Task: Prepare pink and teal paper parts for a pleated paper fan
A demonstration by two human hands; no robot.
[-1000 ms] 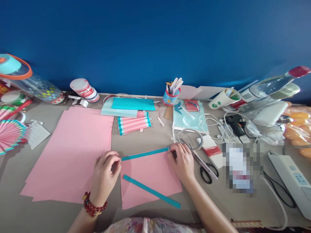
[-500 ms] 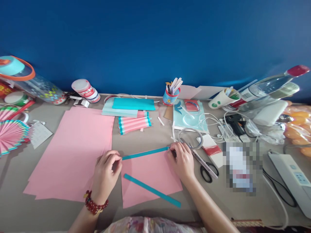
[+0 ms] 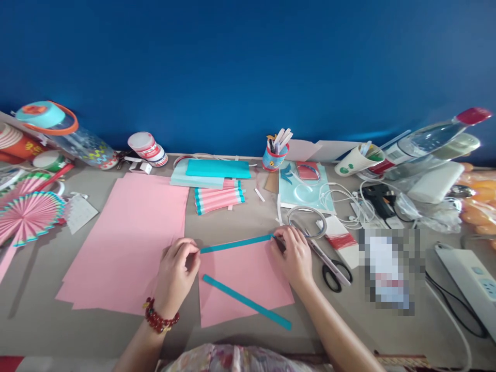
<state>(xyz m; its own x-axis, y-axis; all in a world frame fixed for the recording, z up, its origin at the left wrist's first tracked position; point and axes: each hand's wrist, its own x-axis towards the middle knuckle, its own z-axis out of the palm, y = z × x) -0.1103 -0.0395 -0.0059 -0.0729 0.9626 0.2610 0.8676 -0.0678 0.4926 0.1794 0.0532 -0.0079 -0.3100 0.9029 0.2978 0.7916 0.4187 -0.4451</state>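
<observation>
A teal paper strip (image 3: pixel 236 244) lies along the far edge of a small pink paper sheet (image 3: pixel 267 276). My left hand (image 3: pixel 176 279) pinches the strip's left end between thumb and fingers. At the strip's other end, the bent fingers of my right hand (image 3: pixel 295 256) close on it, their tips partly hidden. A second teal strip (image 3: pixel 247 302) lies slantwise across the lower part of the same sheet, untouched. Just left of my left hand is a stack of larger pink sheets (image 3: pixel 132 237). Scissors (image 3: pixel 331 266) with black handles rest beside my right hand.
Behind the sheet lie a pleated pink-and-teal paper (image 3: pixel 219 200) and folded teal paper (image 3: pixel 219 168). A pen cup (image 3: pixel 275 157) stands by the blue wall. Paper fans (image 3: pixel 33 219) lie left; earphones (image 3: pixel 329 196), bottles (image 3: pixel 422 142) and a power strip (image 3: pixel 468 284) are on the right.
The view has shifted slightly, so the desk appears a little further right. Both hands keep their places at the ends of the teal strip.
</observation>
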